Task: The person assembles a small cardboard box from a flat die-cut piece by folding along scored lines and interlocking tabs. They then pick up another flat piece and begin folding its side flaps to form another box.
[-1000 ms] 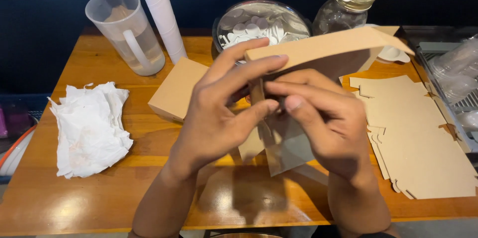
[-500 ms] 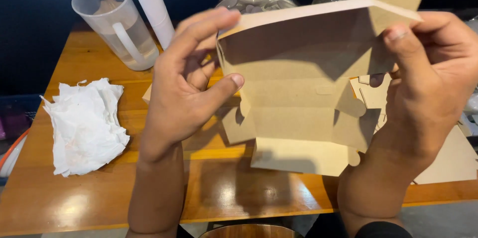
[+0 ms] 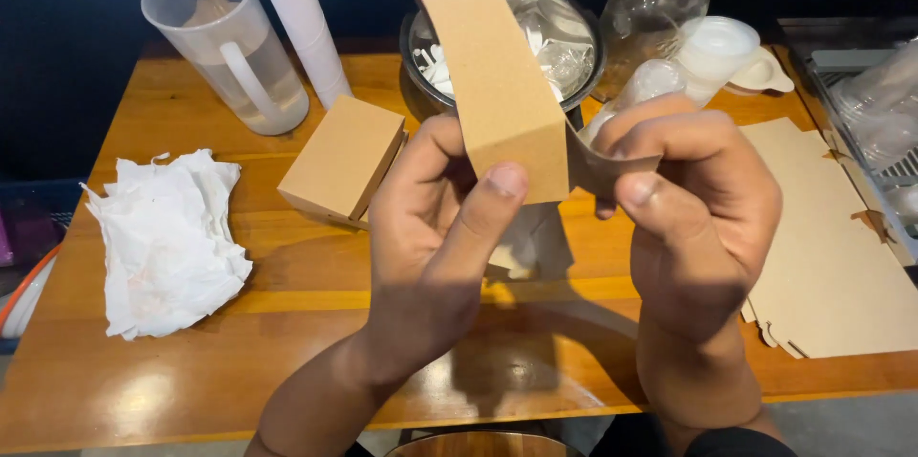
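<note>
Grip of both hands, left hand and right hand, pinches a brown cardboard blank above the desk, thumbs bracing its fold.

The left hand and right hand cover the lower half of the folded brown cardboard box blank. That blank hides the middle of the round metal bowl at twelve o'clock. The tall white tube at eleven o'clock and the wire rack at three o'clock are cut off by the frame's edges.
</note>
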